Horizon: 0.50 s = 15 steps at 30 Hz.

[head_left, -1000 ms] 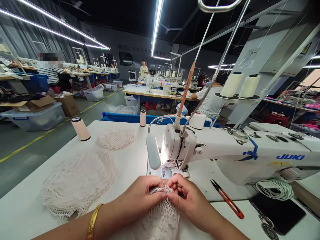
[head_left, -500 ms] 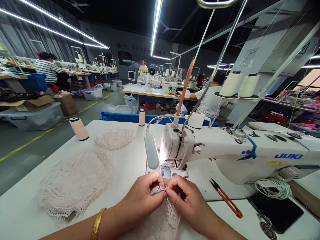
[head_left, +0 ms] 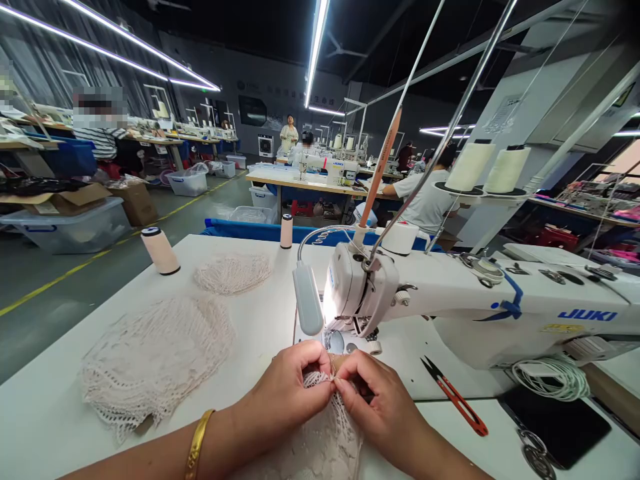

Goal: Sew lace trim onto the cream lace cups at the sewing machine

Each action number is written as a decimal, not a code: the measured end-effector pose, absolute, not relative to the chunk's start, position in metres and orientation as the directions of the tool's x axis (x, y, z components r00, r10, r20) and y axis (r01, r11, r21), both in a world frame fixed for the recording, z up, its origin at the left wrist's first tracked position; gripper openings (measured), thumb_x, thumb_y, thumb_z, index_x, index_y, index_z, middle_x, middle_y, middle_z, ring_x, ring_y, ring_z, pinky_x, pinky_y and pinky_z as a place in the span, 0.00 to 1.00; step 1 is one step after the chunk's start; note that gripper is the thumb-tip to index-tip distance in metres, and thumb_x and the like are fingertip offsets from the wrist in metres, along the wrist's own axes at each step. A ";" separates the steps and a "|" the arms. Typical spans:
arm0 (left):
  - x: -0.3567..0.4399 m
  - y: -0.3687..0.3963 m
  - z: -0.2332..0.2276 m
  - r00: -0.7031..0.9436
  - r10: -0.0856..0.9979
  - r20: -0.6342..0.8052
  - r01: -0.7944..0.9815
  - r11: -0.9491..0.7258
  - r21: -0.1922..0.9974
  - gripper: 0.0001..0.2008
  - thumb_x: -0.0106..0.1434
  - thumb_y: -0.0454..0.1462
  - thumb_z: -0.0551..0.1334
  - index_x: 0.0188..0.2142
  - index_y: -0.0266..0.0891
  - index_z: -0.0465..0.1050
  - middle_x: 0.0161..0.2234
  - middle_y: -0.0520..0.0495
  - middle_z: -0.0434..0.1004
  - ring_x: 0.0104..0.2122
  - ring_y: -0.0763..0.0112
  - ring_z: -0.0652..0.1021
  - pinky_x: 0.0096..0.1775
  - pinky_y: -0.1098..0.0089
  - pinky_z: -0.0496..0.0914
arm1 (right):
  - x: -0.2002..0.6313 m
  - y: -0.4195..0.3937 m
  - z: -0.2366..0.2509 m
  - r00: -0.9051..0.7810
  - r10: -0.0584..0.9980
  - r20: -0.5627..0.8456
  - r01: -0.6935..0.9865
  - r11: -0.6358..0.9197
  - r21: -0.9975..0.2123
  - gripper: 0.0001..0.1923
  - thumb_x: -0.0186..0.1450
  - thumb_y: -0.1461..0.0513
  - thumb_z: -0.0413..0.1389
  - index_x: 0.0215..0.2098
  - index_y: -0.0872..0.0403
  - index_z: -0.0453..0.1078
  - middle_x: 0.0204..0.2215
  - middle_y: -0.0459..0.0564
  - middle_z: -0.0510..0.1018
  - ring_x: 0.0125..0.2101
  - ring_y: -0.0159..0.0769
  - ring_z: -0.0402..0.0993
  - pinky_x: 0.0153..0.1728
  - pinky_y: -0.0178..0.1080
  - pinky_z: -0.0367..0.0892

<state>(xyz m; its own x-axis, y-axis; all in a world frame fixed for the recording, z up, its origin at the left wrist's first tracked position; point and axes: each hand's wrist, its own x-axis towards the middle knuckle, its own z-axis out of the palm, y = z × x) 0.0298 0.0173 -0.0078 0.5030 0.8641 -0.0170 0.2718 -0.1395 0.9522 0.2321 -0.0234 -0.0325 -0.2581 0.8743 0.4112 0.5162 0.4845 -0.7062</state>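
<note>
l hand [head_left: 293, 383]: thumb + fingers pinched tog. on gathered lace edge; gold bangle [head_left: 199, 445] on wrist
r hand [head_left: 375, 397]: thumb + index pinched on same edge, tips right next to l hand's
lace piece [head_left: 325, 450]: betw. both hands, just in front of machine's needle area; rest drapes below hands, cut off at btm of view
sewing machine [head_left: 425, 287]: white, juki label, blue tie on arm; lamp [head_left: 309, 300] lit by needle end
lace pile [head_left: 155, 360]: on tabletop [head_left: 45, 427], l side; smaller lace bundle [head_left: 233, 272] behind it
pink spools [head_left: 160, 251]: 2, upright-ish, far edge of tabletop
snips [head_left: 457, 400]: red handles, r of r hand, not touched
phone-like black slab [head_left: 563, 427]: far r, near cable coil [head_left: 553, 379]
bkgd: co-worker, white top [head_left: 423, 203], at bench ahead
</note>
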 end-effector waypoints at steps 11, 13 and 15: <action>0.027 0.017 -0.010 0.491 0.871 -0.010 0.258 -0.134 0.957 0.08 0.61 0.41 0.66 0.38 0.42 0.75 0.36 0.52 0.79 0.39 0.63 0.76 0.41 0.67 0.68 | 0.232 -0.024 -0.031 -0.247 0.895 0.373 0.542 0.446 -0.712 0.10 0.75 0.57 0.54 0.34 0.49 0.69 0.28 0.42 0.76 0.28 0.34 0.69 0.29 0.36 0.59; 0.027 0.017 -0.010 0.507 0.862 -0.003 0.237 -0.136 0.962 0.07 0.62 0.41 0.67 0.38 0.42 0.78 0.37 0.51 0.82 0.40 0.62 0.78 0.43 0.66 0.69 | 0.232 -0.024 -0.032 -0.243 0.897 0.369 0.546 0.441 -0.713 0.11 0.75 0.57 0.54 0.34 0.49 0.69 0.27 0.42 0.75 0.28 0.34 0.69 0.29 0.35 0.59; 0.026 0.017 -0.009 0.516 0.857 0.006 0.220 -0.140 0.965 0.07 0.63 0.42 0.67 0.36 0.42 0.79 0.37 0.51 0.84 0.40 0.62 0.79 0.44 0.66 0.69 | 0.232 -0.025 -0.033 -0.236 0.901 0.363 0.552 0.432 -0.713 0.11 0.75 0.57 0.54 0.33 0.49 0.69 0.27 0.41 0.74 0.27 0.33 0.68 0.29 0.35 0.60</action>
<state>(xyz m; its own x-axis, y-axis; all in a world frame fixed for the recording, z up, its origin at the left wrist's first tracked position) 0.0264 0.0169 -0.0089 0.5159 0.8566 0.0063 0.2201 -0.1396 0.9654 0.2317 -0.0248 -0.0325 -0.2355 0.9014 0.3632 0.5519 0.4317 -0.7135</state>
